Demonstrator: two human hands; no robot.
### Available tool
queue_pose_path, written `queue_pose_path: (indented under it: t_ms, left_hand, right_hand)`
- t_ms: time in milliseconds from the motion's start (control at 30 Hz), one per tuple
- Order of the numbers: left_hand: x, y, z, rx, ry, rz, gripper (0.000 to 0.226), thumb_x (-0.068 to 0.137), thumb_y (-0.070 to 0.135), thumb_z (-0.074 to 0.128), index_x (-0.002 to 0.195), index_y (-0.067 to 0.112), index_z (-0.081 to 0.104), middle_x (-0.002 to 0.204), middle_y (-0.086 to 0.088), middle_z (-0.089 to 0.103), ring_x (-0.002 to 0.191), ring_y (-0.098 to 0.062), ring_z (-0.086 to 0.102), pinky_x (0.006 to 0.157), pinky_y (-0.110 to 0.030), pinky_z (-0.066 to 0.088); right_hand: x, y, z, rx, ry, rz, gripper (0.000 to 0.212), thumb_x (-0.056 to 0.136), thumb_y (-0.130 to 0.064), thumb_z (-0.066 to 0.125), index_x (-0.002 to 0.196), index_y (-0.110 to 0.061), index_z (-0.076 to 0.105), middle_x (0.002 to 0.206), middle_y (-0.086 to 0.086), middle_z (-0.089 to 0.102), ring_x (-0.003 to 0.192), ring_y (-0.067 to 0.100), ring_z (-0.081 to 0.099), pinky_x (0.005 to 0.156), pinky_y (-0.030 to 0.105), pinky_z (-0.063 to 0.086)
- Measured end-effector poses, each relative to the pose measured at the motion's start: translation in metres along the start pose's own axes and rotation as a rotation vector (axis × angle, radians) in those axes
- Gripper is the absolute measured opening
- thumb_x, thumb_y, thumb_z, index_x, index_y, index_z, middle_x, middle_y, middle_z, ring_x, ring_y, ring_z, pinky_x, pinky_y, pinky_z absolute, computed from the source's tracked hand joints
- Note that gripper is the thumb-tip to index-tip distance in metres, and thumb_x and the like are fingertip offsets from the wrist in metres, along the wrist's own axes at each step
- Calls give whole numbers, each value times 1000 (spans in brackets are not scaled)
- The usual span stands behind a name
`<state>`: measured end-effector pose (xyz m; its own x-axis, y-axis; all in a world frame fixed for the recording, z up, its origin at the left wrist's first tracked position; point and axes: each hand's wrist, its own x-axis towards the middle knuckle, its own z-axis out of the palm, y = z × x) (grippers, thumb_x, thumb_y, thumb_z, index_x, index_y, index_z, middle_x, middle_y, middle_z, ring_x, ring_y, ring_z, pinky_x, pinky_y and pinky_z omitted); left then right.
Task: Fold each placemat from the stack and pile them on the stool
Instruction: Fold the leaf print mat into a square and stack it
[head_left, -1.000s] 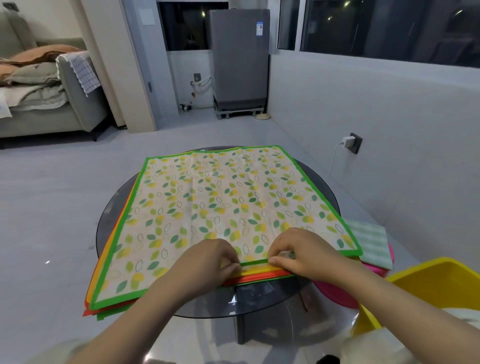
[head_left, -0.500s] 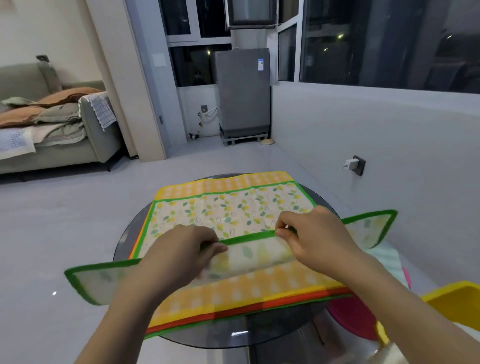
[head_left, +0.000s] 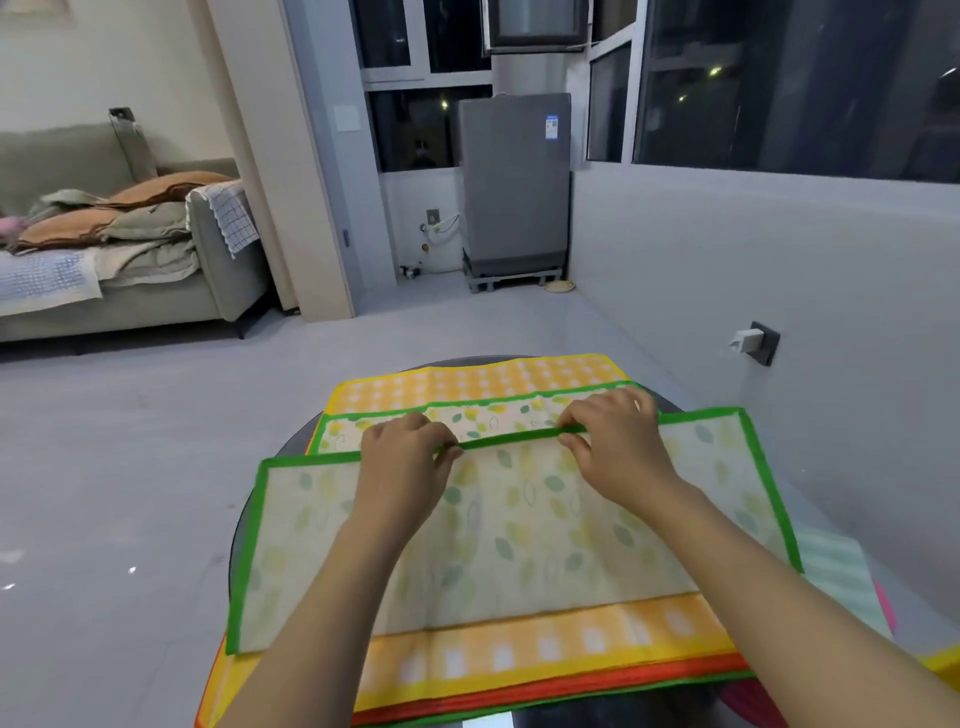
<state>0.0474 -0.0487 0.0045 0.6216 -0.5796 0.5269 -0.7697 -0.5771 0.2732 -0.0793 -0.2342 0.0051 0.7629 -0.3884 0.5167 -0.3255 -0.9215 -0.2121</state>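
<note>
Placemat (head_left: 519, 525) edge carried farther, left hand (head_left: 402, 462), right hand (head_left: 615, 447) pinching it

Grey floor (head_left: 156, 441), beige sofa (head_left: 130, 291) left, dark windows (head_left: 779, 88), grey appliance (head_left: 514, 182).

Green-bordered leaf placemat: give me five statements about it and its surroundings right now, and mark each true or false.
1. Both hands pinch the green edge of the leaf placemat. True: the left hand and right hand each grip that edge.
2. The placemat lies fully flat and unfolded. False: its near half is being carried over toward the far edge, pale underside up.
3. A yellow checked placemat lies directly under it. True.
4. The stack sits on the sofa. False: it sits on a round dark glass table; the sofa stands far off to the left.
5. A folded mint-green cloth lies to the right of the stack. True.
</note>
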Motion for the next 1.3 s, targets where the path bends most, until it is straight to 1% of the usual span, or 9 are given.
queue_pose_path:
  t_ms: [133,300,467,633,700,800,867,967,1300]
  left_hand:
    - [0,-9,28,51,-183,-81,20,92,33,57,103,22,68,110,3,60,104,-18,55,106,-37,26]
    - [-2,-14,44,59,-323,-141,22,93,33,53,109,23,65,113,2,57,108,-20,52,109,-38,23]
    - [-6,-11,46,101,-323,-126,34,94,37,50,126,25,53,125,2,52,118,-20,48,108,-35,22]
    - [-29,16,40,47,-309,-49,40,97,37,35,133,25,48,136,5,46,128,-17,41,109,-31,19]
    - [-46,23,44,80,-377,-26,44,98,34,26,138,22,40,145,1,37,137,-18,29,114,-35,14]
    - [-64,25,50,118,-540,-57,53,100,34,19,151,22,11,160,-5,4,147,-21,-3,118,-43,-3]
    - [-70,23,53,109,-578,-80,56,101,38,16,152,26,-2,159,-3,-11,146,-20,-14,118,-41,-11]
    - [-75,20,54,117,-562,-72,55,100,43,13,150,32,-8,158,2,-16,145,-16,-18,118,-40,-13]
    - [-76,17,57,141,-559,-58,68,84,53,-3,149,35,-9,158,5,-17,144,-16,-20,117,-42,-14]
  right_hand:
    - [1,6,31,0,-159,15,14,93,-29,51,102,-24,61,105,-9,61,114,16,44,109,31,8]
    - [1,11,49,14,-294,35,17,95,-30,48,104,-23,60,107,-9,61,115,16,42,107,31,12]
    - [-4,12,52,13,-361,64,28,94,-35,48,120,-27,54,121,-8,56,122,15,36,106,30,16]
    - [-23,-13,43,32,-339,-18,41,99,-34,36,139,-25,39,141,-7,42,134,14,29,109,28,14]
    - [-37,-25,42,52,-381,-45,47,99,-36,25,145,-24,30,150,-6,32,140,13,21,114,27,9]
    - [-55,-33,44,81,-503,-23,51,101,-37,18,150,-24,14,158,-6,10,145,9,4,116,25,-3]
    - [-65,-33,47,63,-573,-33,53,101,-40,16,151,-25,4,159,-7,-1,145,7,-7,114,26,-10]
    - [-73,-29,50,19,-601,-39,54,100,-45,12,150,-30,-3,158,-9,-10,143,6,-16,115,28,-14]
    - [-81,59,24,-134,-573,235,57,98,-50,8,149,-32,-6,158,-5,-12,144,10,-15,118,32,-10]
